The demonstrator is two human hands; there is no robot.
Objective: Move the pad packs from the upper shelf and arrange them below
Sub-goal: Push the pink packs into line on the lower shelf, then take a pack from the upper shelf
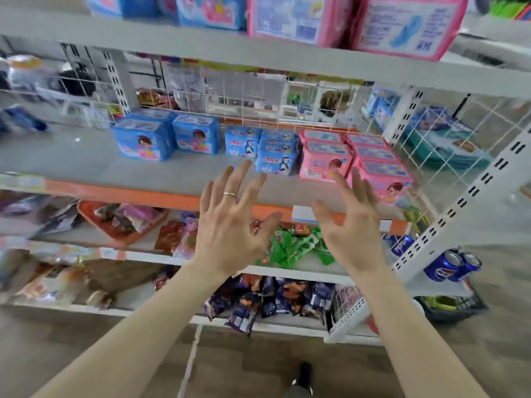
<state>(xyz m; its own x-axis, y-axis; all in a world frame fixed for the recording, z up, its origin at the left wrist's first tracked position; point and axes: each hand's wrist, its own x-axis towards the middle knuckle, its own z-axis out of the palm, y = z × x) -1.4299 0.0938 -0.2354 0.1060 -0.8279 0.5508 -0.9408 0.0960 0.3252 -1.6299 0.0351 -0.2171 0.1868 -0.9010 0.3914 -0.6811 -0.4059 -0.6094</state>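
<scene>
Two bare hands are up in the middle of the frame, and neither holds anything. The left hand (230, 228), a ring (230, 194) on one finger, has its fingers splayed wide. The right hand (352, 225) beside it is spread too, fingertips a little curved, with a gap between the two. Both hover in front of the orange-edged shelf (115, 193), touching no pack. On that shelf runs a row: two large blue pad packs (143, 140) left of centre, smaller blue packs (275, 156) in the middle, and pink pad packs (326, 159) at right, lined front to back. Along the top edge, the upper shelf (172, 44) carries big pink packs (408, 24) at upper right and bright blue packs (207, 10) at upper centre. Lower down sit green snack packets (293, 248), with blue soda cans (448, 267) at lower right.
</scene>
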